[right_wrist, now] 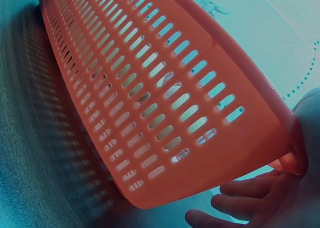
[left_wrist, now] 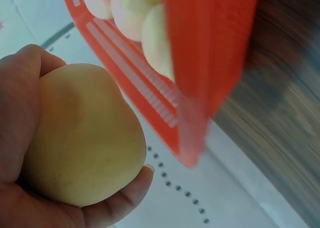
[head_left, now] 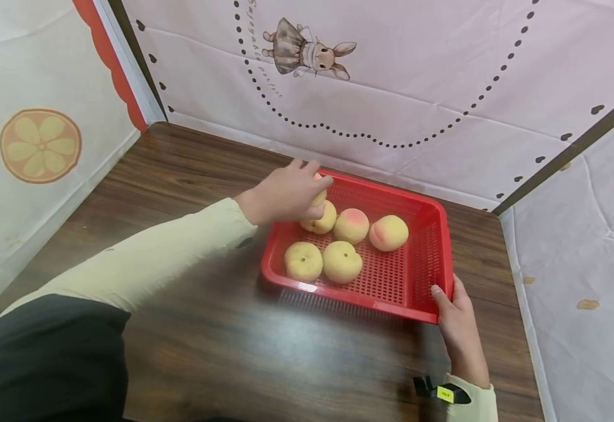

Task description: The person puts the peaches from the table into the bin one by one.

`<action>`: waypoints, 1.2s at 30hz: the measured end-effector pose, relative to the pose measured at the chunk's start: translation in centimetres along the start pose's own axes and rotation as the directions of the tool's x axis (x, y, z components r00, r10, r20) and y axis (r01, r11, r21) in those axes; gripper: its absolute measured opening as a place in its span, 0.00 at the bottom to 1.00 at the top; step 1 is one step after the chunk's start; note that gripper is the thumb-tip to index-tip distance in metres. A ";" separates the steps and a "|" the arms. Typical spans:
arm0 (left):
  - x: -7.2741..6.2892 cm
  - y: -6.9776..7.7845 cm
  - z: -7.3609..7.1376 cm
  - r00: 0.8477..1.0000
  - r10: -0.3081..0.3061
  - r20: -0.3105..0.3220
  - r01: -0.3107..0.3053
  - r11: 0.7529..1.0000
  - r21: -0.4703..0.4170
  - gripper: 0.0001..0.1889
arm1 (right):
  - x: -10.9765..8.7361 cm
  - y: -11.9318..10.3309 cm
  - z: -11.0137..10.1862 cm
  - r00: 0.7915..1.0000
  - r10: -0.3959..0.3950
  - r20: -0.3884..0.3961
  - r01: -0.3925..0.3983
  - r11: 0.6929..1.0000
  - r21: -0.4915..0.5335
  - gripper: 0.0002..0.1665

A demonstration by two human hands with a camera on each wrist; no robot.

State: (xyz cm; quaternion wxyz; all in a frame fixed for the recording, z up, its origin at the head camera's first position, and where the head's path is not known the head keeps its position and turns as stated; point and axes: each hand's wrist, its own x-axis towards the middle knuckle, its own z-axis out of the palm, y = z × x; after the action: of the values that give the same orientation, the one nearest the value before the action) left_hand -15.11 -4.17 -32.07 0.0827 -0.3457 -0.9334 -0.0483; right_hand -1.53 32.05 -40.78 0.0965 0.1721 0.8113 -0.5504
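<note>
A red plastic basket [head_left: 386, 278] with slotted walls holds several yellow peaches with pink blush, among them a front-left peach [head_left: 304, 261] and a right-hand peach [head_left: 389, 232]. At its far left corner my left hand [head_left: 288, 192] grips a peach [left_wrist: 85, 138], thumb and fingers around its sides in the left wrist view. That peach is mostly hidden behind the hand in the head view. My right hand [head_left: 458, 322] holds the basket's right rim near the front corner, thumb on top. In the right wrist view, fingers [right_wrist: 245, 188] reach beneath the rim.
The basket is over a dark wood-grain table [head_left: 222, 334]. Behind it rises a pale cloth wall [head_left: 407, 76] with a rabbit print. Similar cloth walls stand on the left [head_left: 21, 234] and right [head_left: 576, 246].
</note>
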 end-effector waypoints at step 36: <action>6.8 10.4 4.9 0.941 0.287 0.178 -0.284 0.958 -0.046 0.18 | 0.3 -0.1 -0.1 1.000 0.003 -0.004 -0.003 1.000 0.009 0.38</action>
State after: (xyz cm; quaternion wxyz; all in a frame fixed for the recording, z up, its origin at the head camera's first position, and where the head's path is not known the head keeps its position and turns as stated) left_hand -14.02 8.74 -35.30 -0.0007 -0.4811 -0.8765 -0.0129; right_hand -1.86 32.21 -40.76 0.0948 0.1747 0.8088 -0.5535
